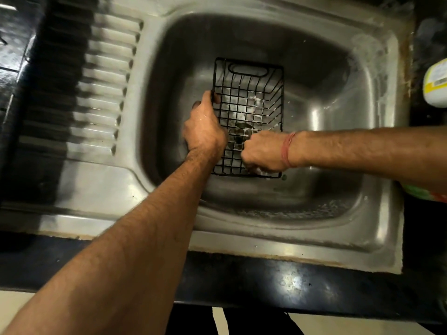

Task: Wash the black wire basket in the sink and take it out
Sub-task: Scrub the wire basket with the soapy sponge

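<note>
Gripping the left long rim of the black wire basket (246, 112), your left hand (205, 128) is steadying it in the middle of the sink (377, 146). Your right hand (262, 152) is clenched at the basket's near end, seemingly around a scrubber you cannot quite see, suds clinging there. The basket's long axis is running away from you toward the sink's far wall, so lifting out is probably falling to the left grip.
</note>
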